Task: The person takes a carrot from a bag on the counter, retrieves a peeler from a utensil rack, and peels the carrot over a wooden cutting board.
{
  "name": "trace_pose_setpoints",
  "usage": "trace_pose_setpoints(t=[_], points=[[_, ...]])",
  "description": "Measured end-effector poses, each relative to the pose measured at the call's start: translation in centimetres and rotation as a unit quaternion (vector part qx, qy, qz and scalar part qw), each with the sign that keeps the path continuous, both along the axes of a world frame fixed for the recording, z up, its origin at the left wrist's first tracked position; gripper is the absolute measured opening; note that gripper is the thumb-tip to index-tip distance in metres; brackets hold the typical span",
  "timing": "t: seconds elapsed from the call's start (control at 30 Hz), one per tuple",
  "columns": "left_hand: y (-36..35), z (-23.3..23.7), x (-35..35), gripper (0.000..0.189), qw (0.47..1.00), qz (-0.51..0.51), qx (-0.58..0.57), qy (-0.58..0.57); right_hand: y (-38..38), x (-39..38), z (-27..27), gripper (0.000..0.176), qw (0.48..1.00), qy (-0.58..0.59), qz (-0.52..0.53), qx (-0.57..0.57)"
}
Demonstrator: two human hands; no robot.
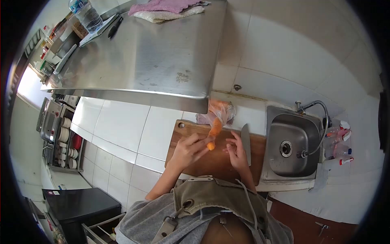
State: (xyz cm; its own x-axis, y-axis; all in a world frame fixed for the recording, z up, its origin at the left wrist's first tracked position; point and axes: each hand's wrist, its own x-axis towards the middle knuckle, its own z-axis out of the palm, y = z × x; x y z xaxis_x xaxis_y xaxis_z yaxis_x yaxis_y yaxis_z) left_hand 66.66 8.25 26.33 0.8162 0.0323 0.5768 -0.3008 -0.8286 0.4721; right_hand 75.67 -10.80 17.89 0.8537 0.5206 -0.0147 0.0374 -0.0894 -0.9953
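My left hand [190, 151] has its fingers closed around an orange carrot [215, 128], held at a slant above the wooden cutting board [191, 129]. To the right of the carrot, my right hand [237, 152] is over the board with its fingers apart and nothing in it. A knife [245, 140] with a broad blade lies on the board's right side, just beyond my right hand; its handle is not clearly visible. Behind the board sits a clear plastic bag [228, 114] with orange carrots inside, close to the far end of the held carrot.
A steel sink [271, 142] with a flexible hose tap [326, 116] is on the right, beside several spray bottles [339, 148]. A raised steel table [162, 61] juts out ahead, bearing folded cloths [166, 10] and a water bottle [87, 17]. White tiled counter [122, 122] extends left.
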Motion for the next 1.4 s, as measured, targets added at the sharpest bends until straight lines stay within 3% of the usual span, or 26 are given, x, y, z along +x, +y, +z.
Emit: trace_pose_setpoints(t=[0.07,0.13,0.17,0.23,0.27,0.33,0.4,0.47,0.53,0.57,0.6,0.63,0.67,0.73,0.77,0.83,0.87,0.93,0.97,1.03,1.2,1.23,1.33,1.4], points=[[-0.4,0.2,-0.7,0.039,1.000,-0.009,0.014,-0.013,0.9,-0.4,0.9,0.044,0.999,0.038,0.004,0.025],[-0.6,0.1,-1.0,0.038,0.999,-0.016,0.027,-0.027,1.8,-0.7,2.0,0.048,0.974,-0.227,-0.003,-0.011],[-0.9,0.1,-1.2,0.039,0.998,-0.036,0.040,-0.020,1.9,-0.4,2.1,0.048,0.974,-0.224,0.000,-0.010],[-1.1,0.1,-1.7,0.039,0.997,-0.054,0.051,-0.011,1.9,-0.1,2.2,0.050,0.922,-0.368,0.033,-0.114],[-1.0,0.5,-2.0,0.037,0.996,-0.071,0.061,-0.009,1.9,-0.2,2.0,0.050,0.923,-0.367,0.035,-0.113],[-0.7,1.5,-2.5,0.036,0.993,-0.089,0.073,-0.008,1.9,0.2,1.2,0.050,0.940,-0.301,0.027,-0.156],[0.2,2.6,-3.4,0.029,0.994,-0.096,-0.029,-0.043,1.3,0.3,-0.3,0.048,0.957,-0.258,0.020,-0.134],[1.2,4.3,-4.7,0.027,0.994,-0.059,-0.048,-0.076,0.8,0.5,-1.7,0.047,0.972,-0.209,0.014,-0.111],[2.1,5.2,-6.2,0.026,0.984,-0.016,-0.111,-0.137,0.2,0.4,-2.6,0.046,0.997,-0.045,0.053,-0.043],[2.5,5.3,-6.7,0.027,0.974,-0.009,-0.154,-0.166,0.1,0.1,-2.6,0.046,0.997,-0.041,0.051,-0.044],[2.8,5.3,-6.9,0.029,0.960,-0.024,-0.198,-0.196,0.1,0.0,-2.2,0.048,0.997,0.047,0.064,0.022],[3.1,5.3,-6.9,0.031,0.942,-0.038,-0.243,-0.227,0.1,-0.1,-1.8,0.049,0.984,0.134,0.075,0.088],[3.4,5.0,-6.9,0.033,0.931,-0.048,-0.279,-0.230,0.1,-0.2,-1.4,0.049,0.984,0.136,0.073,0.087],[3.5,4.3,-6.4,0.036,0.930,-0.041,-0.302,-0.203,0.0,-0.4,-0.3,0.050,0.901,0.335,0.084,0.262],[3.7,4.0,-6.1,0.038,0.929,-0.035,-0.323,-0.177,0.0,-0.3,0.7,0.050,0.901,0.335,0.082,0.264],[3.9,3.6,-5.0,0.033,0.949,-0.010,-0.305,-0.082,0.0,-0.3,2.3,0.045,0.821,0.370,0.143,0.411],[3.7,3.5,-4.2,0.031,0.944,0.003,-0.329,-0.038,-0.2,-0.2,2.2,0.045,0.821,0.369,0.141,0.413],[3.5,2.3,-3.1,0.029,0.917,0.021,-0.396,0.041,-0.7,0.0,1.9,0.039,0.934,0.280,0.079,0.206],[3.9,1.5,-2.7,0.029,0.917,0.019,-0.396,0.042,-0.9,0.0,1.8,0.039,0.934,0.280,0.077,0.207],[4.7,-0.4,-2.1,0.030,0.842,0.097,-0.508,0.152,-1.6,-0.1,1.5,0.036,0.937,0.284,0.056,0.196],[6.1,-4.9,-2.2,0.026,0.862,0.143,-0.400,0.276,-2.1,-0.1,0.4,0.035,0.968,0.214,0.032,0.125],[6.3,-6.0,-2.2,0.026,0.862,0.145,-0.401,0.276,-2.1,-0.1,0.1,0.035,0.978,0.182,0.035,0.098],[6.1,-7.2,-2.1,0.027,0.914,0.112,-0.267,0.284,-2.0,-0.1,-1.2,0.035,0.983,0.164,0.025,0.083],[5.2,-7.0,-1.7,0.027,0.912,0.091,-0.291,0.274,-1.9,0.0,-1.9,0.036,0.983,0.169,0.020,0.070]])
